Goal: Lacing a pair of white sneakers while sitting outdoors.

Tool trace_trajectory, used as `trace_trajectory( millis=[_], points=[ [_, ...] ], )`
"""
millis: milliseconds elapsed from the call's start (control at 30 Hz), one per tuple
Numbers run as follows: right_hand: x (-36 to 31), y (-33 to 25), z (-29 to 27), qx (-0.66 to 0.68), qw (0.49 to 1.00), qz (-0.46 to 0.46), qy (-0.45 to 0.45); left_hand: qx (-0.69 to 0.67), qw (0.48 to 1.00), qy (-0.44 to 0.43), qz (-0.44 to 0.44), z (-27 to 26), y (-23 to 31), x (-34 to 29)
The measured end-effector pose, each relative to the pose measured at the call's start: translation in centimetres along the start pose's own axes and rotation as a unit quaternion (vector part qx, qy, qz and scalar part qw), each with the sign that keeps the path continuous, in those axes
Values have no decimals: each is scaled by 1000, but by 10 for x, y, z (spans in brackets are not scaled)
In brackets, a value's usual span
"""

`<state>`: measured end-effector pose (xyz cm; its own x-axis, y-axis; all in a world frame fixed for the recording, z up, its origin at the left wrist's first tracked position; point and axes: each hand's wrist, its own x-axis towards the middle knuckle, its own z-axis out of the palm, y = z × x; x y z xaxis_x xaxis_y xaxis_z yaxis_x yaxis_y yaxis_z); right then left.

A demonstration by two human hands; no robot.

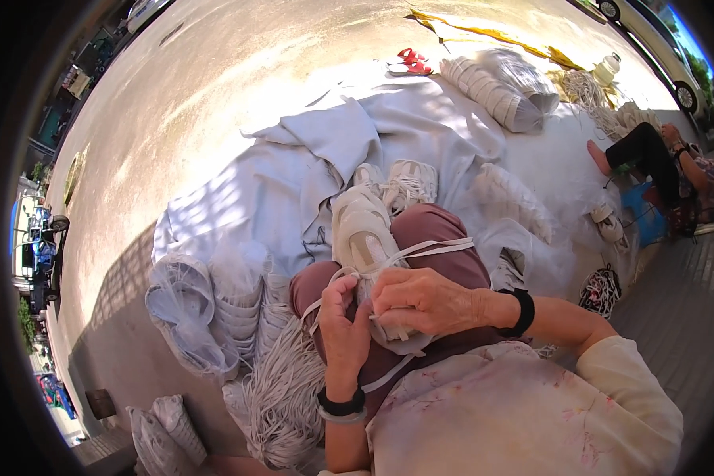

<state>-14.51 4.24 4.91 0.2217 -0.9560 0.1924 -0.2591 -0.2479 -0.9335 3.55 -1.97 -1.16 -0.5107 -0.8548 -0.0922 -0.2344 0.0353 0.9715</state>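
A cream shoe upper (360, 218) lies across my lap, its toe pointing away from me. Both hands work at the lace holes of its near part. My left hand (346, 329) is closed at the left edge, thumb and fingers pinched around a white shoelace (312, 308). From the right, my right hand (430, 301) bends its fingers over the upper, gripping a lace end that partly hides beneath them. Another length of lace (435, 245) trails over my right knee. Beside my left leg hangs a thick bundle of white shoelaces (282, 401).
Plastic-wrapped stacks of white uppers (184, 305) stand at the left. Laced uppers (409, 184) rest beyond my knees on a pale cloth (309, 147). Wrapped rolls (492, 91), red sandals (412, 62) and a bottle (607, 68) lie farther off. Another person (694, 178) sits at the right.
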Motion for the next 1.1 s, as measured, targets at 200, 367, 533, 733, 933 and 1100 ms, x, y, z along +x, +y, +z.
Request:
trace_trajectory(
  millis=[200,367,533,733,933,1100],
  points=[
    [-13,-8,24,96,990,77,-66,114,991,2,68,-5,17,10],
    [8,8,19,-174,974,102,103,290,942,60,156,12,35,3],
    [16,29,30,-326,928,143,115,350,921,19,167,21,19,-2],
    [15,34,35,-319,919,193,124,408,908,-41,81,15,33,0],
    [18,36,40,-335,915,197,111,365,913,46,178,12,36,-6],
    [19,41,44,-350,910,187,121,415,895,28,158,14,27,-2]
  ],
)
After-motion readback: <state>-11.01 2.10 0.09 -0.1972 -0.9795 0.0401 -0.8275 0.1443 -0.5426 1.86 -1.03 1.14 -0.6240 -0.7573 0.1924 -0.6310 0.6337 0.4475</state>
